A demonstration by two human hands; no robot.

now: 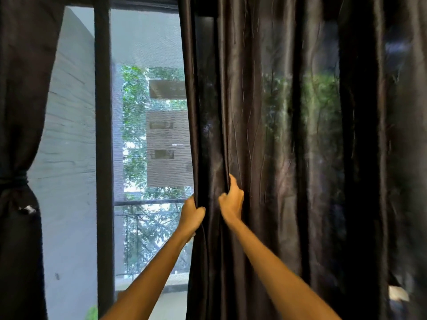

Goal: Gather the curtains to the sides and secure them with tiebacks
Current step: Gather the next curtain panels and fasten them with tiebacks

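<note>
A dark, shiny right curtain (288, 158) hangs in loose folds over the right half of the window. My left hand (193, 215) grips its left edge, fingers wrapped round the hem. Just to the right, my right hand (232, 199) holds a fold of the same curtain, with its fingers tucked into the pleat. The left curtain (18, 88) is bunched at the far left and cinched by a dark tieback (13, 181) at about hand height.
A dark vertical window frame bar (104, 158) splits the exposed glass. Behind the glass there is a grey wall (67, 135), a balcony railing (150, 202), trees and a brown building. A pale object (397, 294) shows low at the right.
</note>
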